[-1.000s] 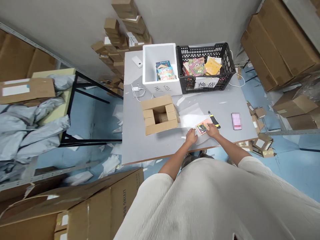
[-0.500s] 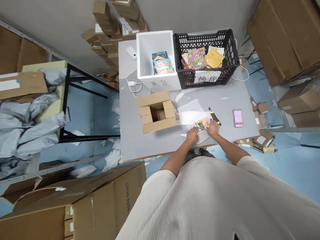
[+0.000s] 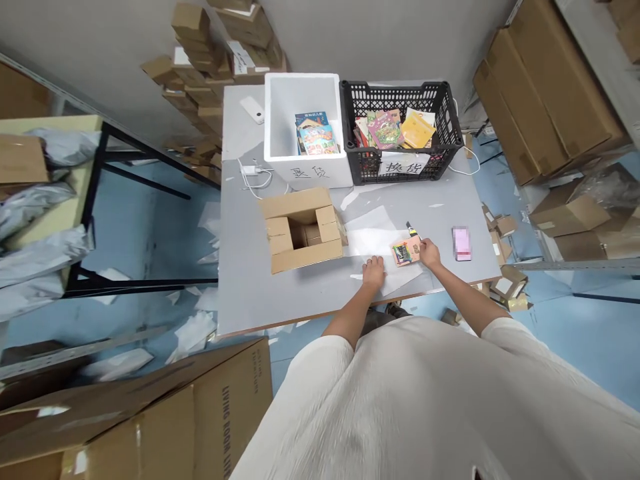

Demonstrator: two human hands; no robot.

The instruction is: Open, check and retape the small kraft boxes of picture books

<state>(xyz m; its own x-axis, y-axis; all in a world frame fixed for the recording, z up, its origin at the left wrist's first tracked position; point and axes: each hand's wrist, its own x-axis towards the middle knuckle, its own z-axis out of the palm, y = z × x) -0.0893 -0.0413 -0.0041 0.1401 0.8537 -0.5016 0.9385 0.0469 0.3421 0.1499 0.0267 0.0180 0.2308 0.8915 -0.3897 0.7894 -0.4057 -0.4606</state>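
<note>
My right hand (image 3: 430,253) pinches the right edge of a small pink booklet (image 3: 405,252) with a colourful picture on its cover. The booklet is over a white paper sheet (image 3: 370,230); whether it touches the sheet I cannot tell. Behind the booklet a black and yellow utility knife (image 3: 411,229) shows only at its upper end. With fingers spread, my left hand (image 3: 373,273) lies on the sheet's lower left part, apart from the booklet. An upright cardboard box (image 3: 302,257) with its flaps folded out stands to the left of the sheet.
At the table's back are a white foam box (image 3: 320,175) and a black crate (image 3: 405,172), both holding picture books. A pink-screened phone (image 3: 461,244) lies to the right. A cable with a plug (image 3: 253,171) lies at left. A large carton (image 3: 235,407) stands near the table's front left.
My left hand has let go of the booklet and moved left onto the paper. My right hand keeps the booklet, which now covers most of the knife. The camera view has shifted.
</note>
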